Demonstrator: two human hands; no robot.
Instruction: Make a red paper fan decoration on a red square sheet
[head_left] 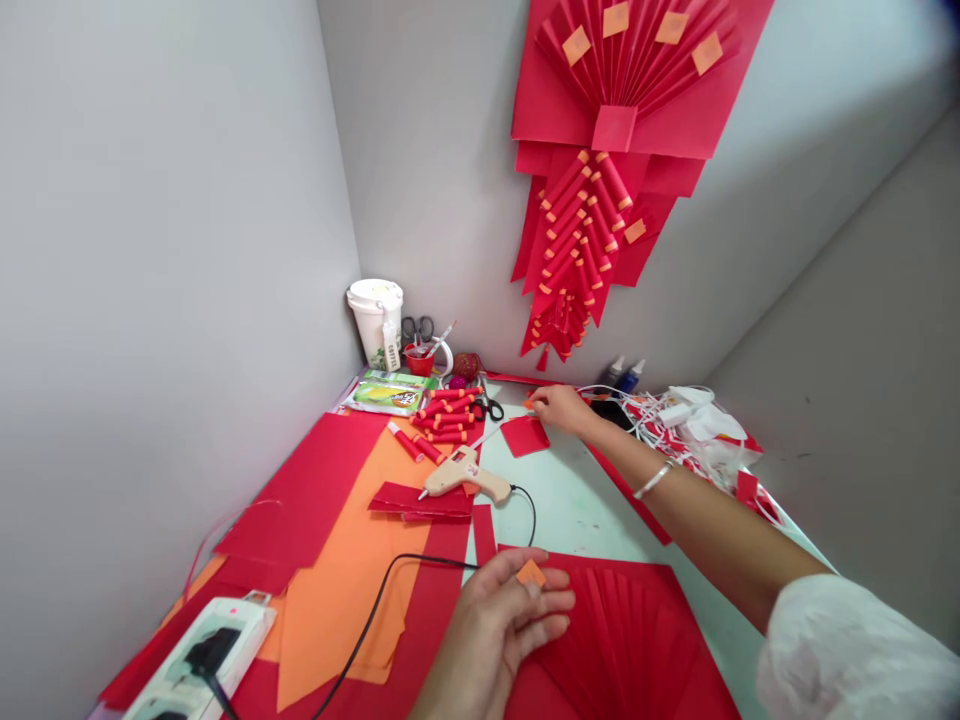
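Observation:
My left hand [502, 622] is low in the middle, palm up, with a small orange paper square [532, 573] pinched between thumb and fingers. Beneath and beside it lies a red sheet with a pleated red paper fan [622, 630]. Stretched to the back of the table, my right hand [564, 409] has its fingers closed, and a small orange piece of paper [529, 403] shows at the fingertips. Just in front of that hand lies a red paper square [525, 436]. A beige glue gun [466, 474] rests between the hands on the left, partly over folded red paper [409, 501].
Red paper rolls with orange ends [450, 418] lie piled near black scissors [489, 409]. A white cup [376, 325] stands in the back corner. A power strip [202, 655] and black cord are front left. White cables [675, 430] clutter the right. A red paper decoration [615, 130] hangs on the wall.

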